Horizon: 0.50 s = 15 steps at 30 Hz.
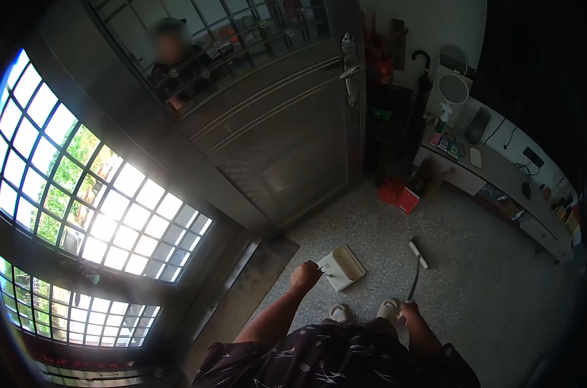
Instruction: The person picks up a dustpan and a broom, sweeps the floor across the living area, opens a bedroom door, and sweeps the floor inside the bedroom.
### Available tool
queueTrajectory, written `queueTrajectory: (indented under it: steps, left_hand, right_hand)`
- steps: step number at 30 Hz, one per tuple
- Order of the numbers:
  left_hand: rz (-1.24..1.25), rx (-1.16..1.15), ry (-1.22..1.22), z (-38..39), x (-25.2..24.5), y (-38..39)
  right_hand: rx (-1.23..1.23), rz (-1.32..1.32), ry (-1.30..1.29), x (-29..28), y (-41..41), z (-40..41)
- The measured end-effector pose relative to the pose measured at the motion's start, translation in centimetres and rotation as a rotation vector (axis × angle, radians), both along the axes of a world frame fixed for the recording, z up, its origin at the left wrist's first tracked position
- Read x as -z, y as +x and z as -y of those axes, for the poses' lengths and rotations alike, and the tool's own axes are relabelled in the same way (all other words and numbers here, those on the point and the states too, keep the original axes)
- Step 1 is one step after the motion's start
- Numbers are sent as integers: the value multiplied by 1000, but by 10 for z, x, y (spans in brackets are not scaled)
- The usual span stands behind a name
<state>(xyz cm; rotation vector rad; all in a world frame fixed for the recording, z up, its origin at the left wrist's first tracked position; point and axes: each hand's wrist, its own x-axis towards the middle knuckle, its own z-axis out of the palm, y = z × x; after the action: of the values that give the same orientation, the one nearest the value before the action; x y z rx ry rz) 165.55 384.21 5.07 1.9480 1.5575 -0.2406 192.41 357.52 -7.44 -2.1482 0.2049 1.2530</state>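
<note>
My left hand (306,277) is closed around the handle of a cream plastic dustpan (339,279), whose pan is in front of my feet with its open side turned to the right. My right hand (410,313) grips the thin grey handle of a broom (414,280). Beyond that hand the broom's narrow white head (418,253) is at the speckled floor (371,228), to the right of the dustpan. My fingers hide the ends of both handles. Sandals (388,309) are on my feet.
A dark metal door (284,145) stands ahead; a person (172,63) shows through its grille. On the left is a gridded, sunlit door (94,213) with a sill (254,271). A red box (409,201) sits beside a long cabinet (463,177) holding a spray bottle (441,121).
</note>
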Motion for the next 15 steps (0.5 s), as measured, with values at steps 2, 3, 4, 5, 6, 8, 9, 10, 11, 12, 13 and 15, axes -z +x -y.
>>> queueTrajectory:
  steps: [2,3,4,5,6,8,9,10,11,12,13,15]
  left_hand:
    - [1,56,41,-2,1,9]
    - [-2,41,42,-3,2,13]
    - [5,50,51,-3,5,19]
    - [7,80,55,-4,8,25]
    - [20,59,62,-4,10,30]
    - [-73,152,85,-7,15,39]
    - [-102,165,99,-8,17,40]
    - [-147,191,96,-8,17,41]
    - [-186,271,104,-8,18,41]
    - [-228,277,94,-6,17,41]
    - [-280,347,94,-3,15,42]
    - [-118,194,15,8,9,49]
  right_hand:
    - [-314,95,55,1,-17,28]
    - [-633,233,95,0,-23,43]
    - [-620,213,116,0,-26,57]
    - [-744,208,133,-1,-27,72]
    - [-875,212,104,-2,-22,83]
    - [-820,118,193,-3,-9,101]
    - [-764,34,222,-5,-1,112]
    - [-745,-54,370,-6,5,118]
    - [-712,-125,387,-10,13,126]
    - [-677,-186,389,-14,23,134]
    - [-645,-235,388,-19,34,140]
    - [-568,-296,390,-34,57,159]
